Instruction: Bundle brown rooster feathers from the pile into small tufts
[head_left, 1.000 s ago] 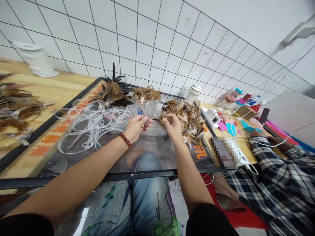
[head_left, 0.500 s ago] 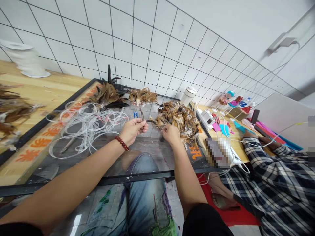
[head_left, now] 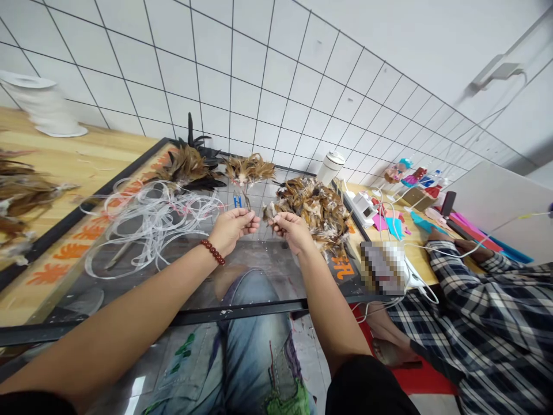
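Observation:
My left hand (head_left: 234, 231), with a red-brown bead bracelet on the wrist, is closed in a pinch above the glass-topped table. A thin dark stem (head_left: 247, 200) shows just above its fingertips; whether they hold it I cannot tell. Close by on the right, my right hand (head_left: 292, 231) pinches a small brown feather (head_left: 268, 213) with a pale fluffy base. Behind that hand lies a heap of brown feathers (head_left: 322, 207). A brown feather bunch (head_left: 248, 169) sits beyond the left hand, near blue-handled pliers (head_left: 237, 200).
Tangled clear tubing (head_left: 151, 222) and a brown-and-black feather bunch (head_left: 190, 164) lie left. A white spool (head_left: 56, 109) stands farther left. A white cup (head_left: 332, 167) is behind the heap. On the right, a co-worker in a plaid shirt (head_left: 466, 305) sits near cables and a power strip (head_left: 363, 207).
My right hand has drawn back from the feather heap and turned, now showing a small feather at its fingertips. My left hand has barely moved.

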